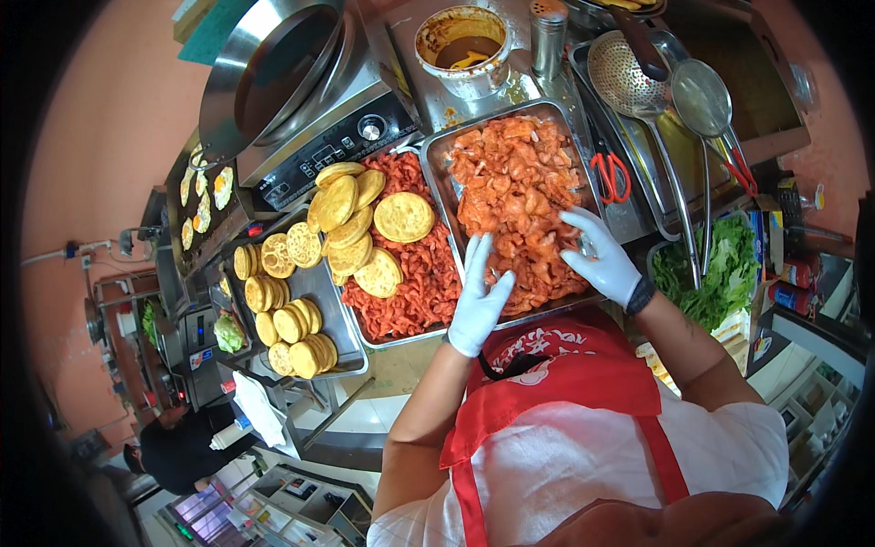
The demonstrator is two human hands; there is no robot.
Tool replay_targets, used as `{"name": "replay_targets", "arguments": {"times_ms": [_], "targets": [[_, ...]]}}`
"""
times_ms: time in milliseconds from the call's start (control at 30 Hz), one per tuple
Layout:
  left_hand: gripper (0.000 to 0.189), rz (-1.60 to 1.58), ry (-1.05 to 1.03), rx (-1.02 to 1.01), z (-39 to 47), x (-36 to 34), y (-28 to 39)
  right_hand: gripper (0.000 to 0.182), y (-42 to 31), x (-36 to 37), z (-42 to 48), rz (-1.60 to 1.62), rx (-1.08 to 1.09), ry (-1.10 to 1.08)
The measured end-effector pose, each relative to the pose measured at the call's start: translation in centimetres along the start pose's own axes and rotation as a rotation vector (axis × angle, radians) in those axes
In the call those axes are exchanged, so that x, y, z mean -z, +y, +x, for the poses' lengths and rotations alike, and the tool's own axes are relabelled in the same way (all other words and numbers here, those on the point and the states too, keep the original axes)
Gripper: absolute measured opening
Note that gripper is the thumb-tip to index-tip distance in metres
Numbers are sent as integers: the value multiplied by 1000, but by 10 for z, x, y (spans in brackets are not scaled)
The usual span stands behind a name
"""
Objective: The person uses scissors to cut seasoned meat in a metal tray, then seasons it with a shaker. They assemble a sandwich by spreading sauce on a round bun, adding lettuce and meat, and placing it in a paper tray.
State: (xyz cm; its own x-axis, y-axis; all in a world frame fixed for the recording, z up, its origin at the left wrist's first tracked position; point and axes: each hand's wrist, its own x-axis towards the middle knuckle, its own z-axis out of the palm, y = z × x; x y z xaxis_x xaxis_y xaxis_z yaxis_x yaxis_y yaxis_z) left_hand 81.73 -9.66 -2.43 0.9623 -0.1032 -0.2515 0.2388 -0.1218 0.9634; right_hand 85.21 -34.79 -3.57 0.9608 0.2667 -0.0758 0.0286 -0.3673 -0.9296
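Observation:
A steel tray (432, 171) in front of me is heaped with raw marinated meat pieces (513, 178), orange-red and glossy. My left hand (482, 294), in a white glove, is at the tray's near left edge, its thumb spread from the fingers. On the right side of the same tray, my gloved right hand (601, 260) has its thumb and fingers apart over the meat. Neither glove shows anything clearly held. Just left, a second tray carries redder strips of meat (410, 311), partly covered by round flatbreads (403, 217).
Stacked flatbreads (301, 321) fill a tray farther left, below a griddle with fried eggs (203, 212). A wok (273, 75) and sauce bucket (461, 51) stand behind. Red-handled scissors (610, 178), a perforated skimmer (629, 75) and lettuce (711, 280) lie right. A person (184, 448) is at lower left.

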Motion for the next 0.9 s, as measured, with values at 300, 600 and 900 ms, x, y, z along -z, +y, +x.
{"name": "replay_targets", "arguments": {"times_ms": [300,600,900], "targets": [[89,-560,206,286,-9,-33,-69,87,54,-75,-28,591,-228,320],[63,-208,180,-67,25,-45,-28,46,1,-62,12,67,38,324],[101,393,176,-174,88,-4,-27,118,31,-36,68,-316,-51,110]]}}
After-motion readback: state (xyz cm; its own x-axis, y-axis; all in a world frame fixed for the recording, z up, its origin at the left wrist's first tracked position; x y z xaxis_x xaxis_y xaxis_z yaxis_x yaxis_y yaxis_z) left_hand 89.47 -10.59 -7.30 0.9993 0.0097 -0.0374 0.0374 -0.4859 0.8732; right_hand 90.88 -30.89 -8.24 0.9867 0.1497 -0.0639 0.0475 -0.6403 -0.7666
